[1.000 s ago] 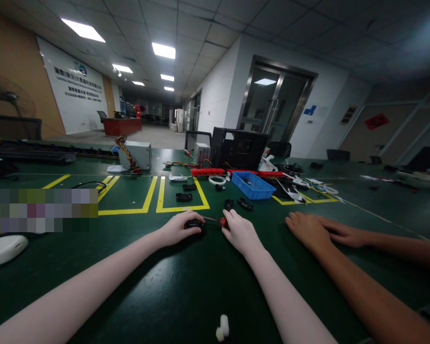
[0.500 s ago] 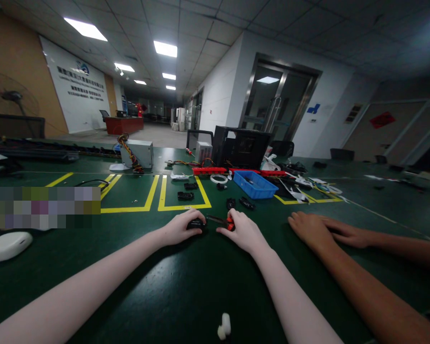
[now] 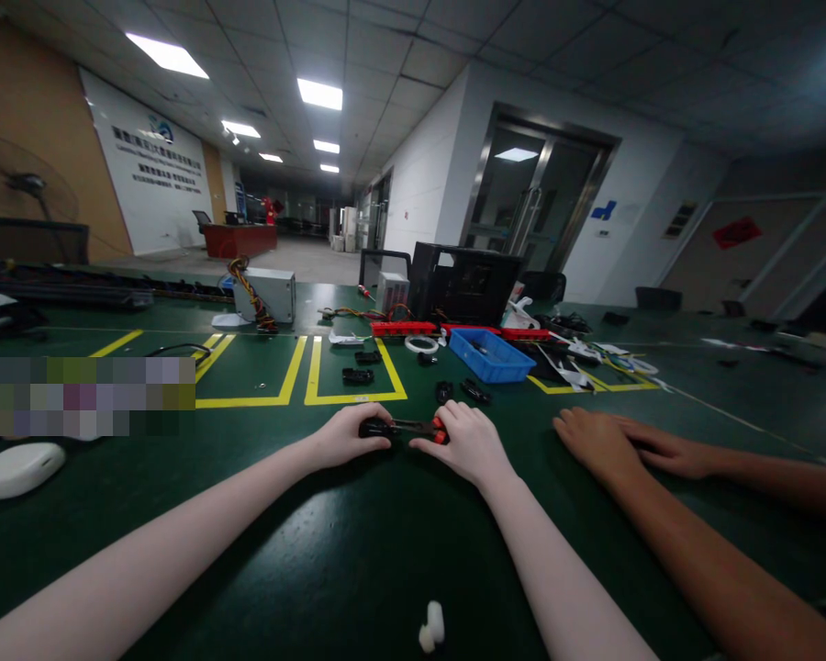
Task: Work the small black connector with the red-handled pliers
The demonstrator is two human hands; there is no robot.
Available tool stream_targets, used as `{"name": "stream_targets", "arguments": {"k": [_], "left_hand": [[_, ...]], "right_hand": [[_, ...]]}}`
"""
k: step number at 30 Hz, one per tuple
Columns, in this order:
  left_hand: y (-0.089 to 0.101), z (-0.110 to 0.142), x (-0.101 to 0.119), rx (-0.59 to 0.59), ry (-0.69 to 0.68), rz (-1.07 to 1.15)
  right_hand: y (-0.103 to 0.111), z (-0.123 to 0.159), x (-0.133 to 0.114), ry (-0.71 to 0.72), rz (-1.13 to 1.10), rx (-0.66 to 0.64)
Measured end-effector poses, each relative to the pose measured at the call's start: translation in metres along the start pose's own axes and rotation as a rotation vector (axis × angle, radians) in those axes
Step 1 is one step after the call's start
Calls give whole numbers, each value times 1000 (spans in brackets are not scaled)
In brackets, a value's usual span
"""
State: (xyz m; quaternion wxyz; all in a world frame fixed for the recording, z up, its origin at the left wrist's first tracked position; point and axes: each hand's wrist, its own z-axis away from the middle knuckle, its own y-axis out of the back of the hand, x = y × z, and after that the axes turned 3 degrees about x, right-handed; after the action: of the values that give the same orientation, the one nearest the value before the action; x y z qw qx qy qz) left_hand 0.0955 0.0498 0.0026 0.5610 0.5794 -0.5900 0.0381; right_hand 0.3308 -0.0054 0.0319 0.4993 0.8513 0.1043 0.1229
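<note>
Close in front of me, my left hand is closed on a small black bundle, perhaps a coiled cable; fingers cover part of it. My right hand grips pliers with red handles, their metal jaws pointing left. The jaw tips meet the right end of the black bundle, though I cannot tell whether they pinch it. Just beyond my hands lie similar black bundles, one near my right fingers and another beside it. Two more black pieces, including one, lie inside a yellow-taped box.
A blue tray stands beyond my right hand. Behind it are a red strip, a black computer case and a grey power supply. Another person's hands rest on the green table at right. A white device lies left.
My right hand has brought the pliers slightly left, so their tips now reach the black bundle. My left hand stays nearly in place. The other person's hands have not moved.
</note>
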Motion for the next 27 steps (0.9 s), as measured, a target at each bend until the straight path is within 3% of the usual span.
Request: {"name": "stream_targets", "arguments": {"k": [19, 27], "left_hand": [[-1, 0, 5, 77, -33, -27], [-2, 1, 3, 96, -97, -92]], "right_hand": [[0, -1, -6, -49, 25, -137], [0, -1, -7, -59, 29, -111]]}}
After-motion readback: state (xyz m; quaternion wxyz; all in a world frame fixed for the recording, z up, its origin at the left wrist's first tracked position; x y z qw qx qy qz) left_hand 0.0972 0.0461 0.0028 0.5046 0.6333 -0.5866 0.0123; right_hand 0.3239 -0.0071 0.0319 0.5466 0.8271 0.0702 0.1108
